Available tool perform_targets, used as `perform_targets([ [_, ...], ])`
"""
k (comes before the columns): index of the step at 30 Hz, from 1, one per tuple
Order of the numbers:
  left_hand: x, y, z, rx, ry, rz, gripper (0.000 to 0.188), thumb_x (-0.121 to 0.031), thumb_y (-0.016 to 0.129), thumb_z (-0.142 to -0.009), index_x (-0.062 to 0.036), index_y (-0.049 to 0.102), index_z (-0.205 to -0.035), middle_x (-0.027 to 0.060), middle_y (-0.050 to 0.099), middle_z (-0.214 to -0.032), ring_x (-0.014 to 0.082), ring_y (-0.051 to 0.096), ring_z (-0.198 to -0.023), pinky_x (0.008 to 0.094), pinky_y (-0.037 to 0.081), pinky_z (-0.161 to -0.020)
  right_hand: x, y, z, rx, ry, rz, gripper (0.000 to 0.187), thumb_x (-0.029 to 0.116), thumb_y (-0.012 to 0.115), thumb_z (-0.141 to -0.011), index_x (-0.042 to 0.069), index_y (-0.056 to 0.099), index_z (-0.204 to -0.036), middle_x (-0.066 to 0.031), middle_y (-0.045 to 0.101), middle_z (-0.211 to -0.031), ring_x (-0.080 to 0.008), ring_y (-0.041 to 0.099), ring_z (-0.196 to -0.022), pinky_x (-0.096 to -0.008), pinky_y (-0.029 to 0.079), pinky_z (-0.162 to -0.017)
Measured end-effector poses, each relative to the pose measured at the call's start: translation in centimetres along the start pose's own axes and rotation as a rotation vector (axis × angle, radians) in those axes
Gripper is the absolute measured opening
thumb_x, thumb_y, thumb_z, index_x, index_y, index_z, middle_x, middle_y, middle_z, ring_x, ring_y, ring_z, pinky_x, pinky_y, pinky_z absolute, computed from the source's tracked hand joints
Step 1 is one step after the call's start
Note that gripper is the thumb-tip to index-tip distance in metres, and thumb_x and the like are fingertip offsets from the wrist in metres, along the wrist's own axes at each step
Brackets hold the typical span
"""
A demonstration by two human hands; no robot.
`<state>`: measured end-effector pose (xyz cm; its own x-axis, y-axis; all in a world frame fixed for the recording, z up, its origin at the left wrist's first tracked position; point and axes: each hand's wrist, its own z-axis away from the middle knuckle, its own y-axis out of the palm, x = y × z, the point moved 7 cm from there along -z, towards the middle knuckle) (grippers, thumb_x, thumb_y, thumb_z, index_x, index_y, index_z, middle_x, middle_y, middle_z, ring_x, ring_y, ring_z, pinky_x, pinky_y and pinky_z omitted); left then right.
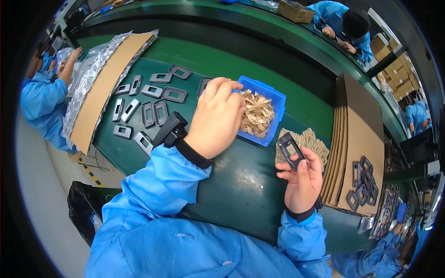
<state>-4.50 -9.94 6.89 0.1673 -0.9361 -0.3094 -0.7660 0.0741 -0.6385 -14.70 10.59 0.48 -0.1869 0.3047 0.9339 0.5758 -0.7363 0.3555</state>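
My left hand is at the left rim of a blue plastic bin. Its fingers curl down and inward, and whatever they pinch, if anything, is hidden. Small crumpled tan paper-like strips fill the bin. My right hand grips a black rectangular frame with a window in it, held tilted between thumb and fingers. Behind that frame a fanned pile of tan strips lies on the green table. Part of another dark frame shows just behind my left hand.
Several grey and black frames are spread over the left of the green table. Upright cardboard and silvery wrap stand beyond them. Stacked cardboard with black frames is at the right. Co-workers in blue sit around.
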Motion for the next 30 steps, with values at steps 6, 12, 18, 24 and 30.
perform_targets([
  [6,-1.2,0.5,0.3,0.048,0.096,0.098,0.012,0.000,0.072,-0.074,-0.0052,0.070,-0.085,0.0067,0.071,-0.104,0.0297,0.061,-0.102,0.0397,0.051,-0.085,-0.3,-0.6,0.2,0.046,0.032,-0.045,0.027,0.019,0.049,-0.104,0.001,0.046,-0.124,-0.0065,0.052,-0.099,-0.0183,0.065,-0.067,-0.0268,0.057,-0.059],
  [12,-1.1,0.5,0.8,0.052,0.018,0.168,0.020,0.004,0.072,-0.076,-0.0036,0.073,-0.095,0.0107,0.072,-0.093,0.0281,0.067,-0.077,0.0348,0.055,-0.071,0.0,0.2,0.8,0.070,0.055,-0.016,0.021,0.022,0.050,-0.105,0.004,0.047,-0.115,-0.0076,0.060,-0.086,-0.0134,0.061,-0.061,-0.0256,0.053,-0.055],
  [18,0.2,1.1,0.9,0.044,-0.238,0.470,0.011,0.005,0.071,-0.082,-0.0009,0.071,-0.092,0.0082,0.073,-0.083,0.0170,0.069,-0.075,0.0280,0.055,-0.069,-0.1,0.3,0.9,0.082,0.054,0.032,0.021,0.022,0.049,-0.105,0.003,0.047,-0.115,-0.0079,0.060,-0.087,-0.0130,0.061,-0.060,-0.0255,0.053,-0.056],
  [24,-0.7,2.1,1.7,0.197,-0.517,1.067,0.012,0.004,0.070,-0.086,-0.0002,0.060,-0.092,0.0076,0.067,-0.097,0.0121,0.065,-0.091,0.0241,0.055,-0.077,-0.3,0.6,1.0,0.115,0.069,0.023,0.021,0.022,0.048,-0.105,0.003,0.047,-0.115,-0.0083,0.060,-0.090,-0.0131,0.061,-0.063,-0.0263,0.053,-0.059],
  [30,-4.6,3.2,3.3,0.521,-0.459,1.227,0.039,0.004,0.076,-0.081,-0.0007,0.069,-0.119,0.0112,0.070,-0.107,0.0159,0.067,-0.093,0.0255,0.055,-0.081,0.2,1.4,1.7,0.202,0.039,0.042,0.021,0.020,0.049,-0.105,0.002,0.046,-0.116,-0.0086,0.059,-0.094,-0.0131,0.060,-0.065,-0.0258,0.051,-0.060],
])
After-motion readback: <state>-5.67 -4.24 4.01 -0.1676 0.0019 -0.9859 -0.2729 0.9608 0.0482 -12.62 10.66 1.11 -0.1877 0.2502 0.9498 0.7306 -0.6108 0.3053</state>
